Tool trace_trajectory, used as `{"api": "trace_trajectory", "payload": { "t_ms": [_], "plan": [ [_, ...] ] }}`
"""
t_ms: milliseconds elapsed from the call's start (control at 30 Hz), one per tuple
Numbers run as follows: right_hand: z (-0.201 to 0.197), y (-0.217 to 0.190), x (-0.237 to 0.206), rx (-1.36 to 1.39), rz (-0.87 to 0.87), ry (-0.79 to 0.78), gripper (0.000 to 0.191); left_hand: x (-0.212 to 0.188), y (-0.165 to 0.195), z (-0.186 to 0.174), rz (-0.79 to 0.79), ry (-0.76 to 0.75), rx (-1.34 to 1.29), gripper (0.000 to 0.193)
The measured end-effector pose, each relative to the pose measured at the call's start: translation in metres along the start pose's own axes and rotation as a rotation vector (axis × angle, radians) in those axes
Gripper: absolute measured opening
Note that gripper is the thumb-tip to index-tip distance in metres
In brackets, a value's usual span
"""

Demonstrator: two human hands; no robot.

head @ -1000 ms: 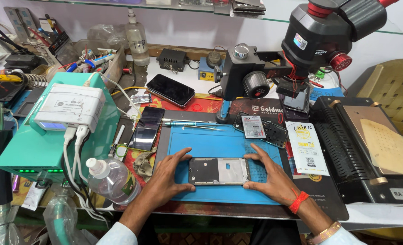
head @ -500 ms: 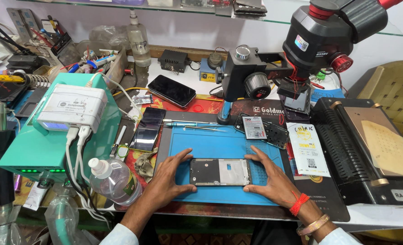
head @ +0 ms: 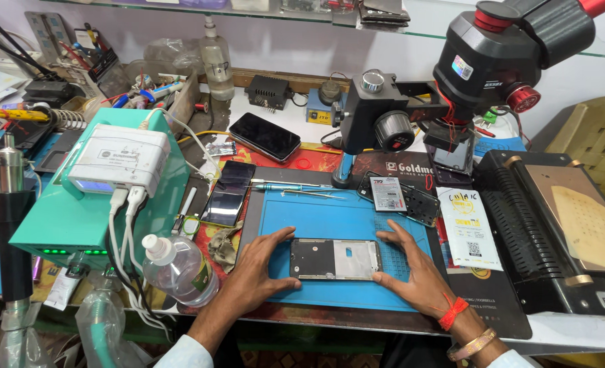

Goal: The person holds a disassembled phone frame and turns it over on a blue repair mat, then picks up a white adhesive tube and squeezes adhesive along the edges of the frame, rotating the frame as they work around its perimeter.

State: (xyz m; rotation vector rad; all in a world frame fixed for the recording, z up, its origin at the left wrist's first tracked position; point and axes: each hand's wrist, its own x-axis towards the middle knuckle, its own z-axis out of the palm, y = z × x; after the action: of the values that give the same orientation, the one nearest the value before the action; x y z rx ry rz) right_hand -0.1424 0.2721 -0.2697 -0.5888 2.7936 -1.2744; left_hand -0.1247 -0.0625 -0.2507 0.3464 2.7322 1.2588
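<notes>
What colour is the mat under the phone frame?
Blue; the mat shows best in the head view, under the phone frame.

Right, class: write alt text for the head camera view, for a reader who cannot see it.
A person's left hand and right hand steady a flat, opened grey phone frame lying on a blue rubber work mat. A black microscope stands behind, a clear plastic bottle to the left.
</notes>
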Motion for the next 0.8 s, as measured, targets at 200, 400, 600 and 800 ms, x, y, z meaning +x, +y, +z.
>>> {"api": "trace_trajectory", "payload": {
  "t_ms": [200, 400, 600, 800],
  "plan": [
    [0.0018, 0.0004, -0.0006, -0.016, 0.001, 0.013, 0.099, -0.0012, 0.0029, -0.0007, -0.031, -0.003, -0.012, 0.1],
    [0.0029, 0.0012, -0.0002, -0.047, 0.01, 0.009, 0.095, -0.0009, 0.003, -0.0005, -0.031, -0.001, 0.004, 0.1],
    [0.0051, 0.0047, -0.0001, -0.052, 0.003, 0.023, 0.093, -0.0008, 0.0013, -0.0005, 0.011, 0.011, 0.007, 0.097],
    [0.0045, 0.0055, 0.0007, -0.03, 0.0, 0.048, 0.089, -0.0003, -0.0035, 0.0042, -0.022, 0.017, 0.026, 0.099]
  ]
}}
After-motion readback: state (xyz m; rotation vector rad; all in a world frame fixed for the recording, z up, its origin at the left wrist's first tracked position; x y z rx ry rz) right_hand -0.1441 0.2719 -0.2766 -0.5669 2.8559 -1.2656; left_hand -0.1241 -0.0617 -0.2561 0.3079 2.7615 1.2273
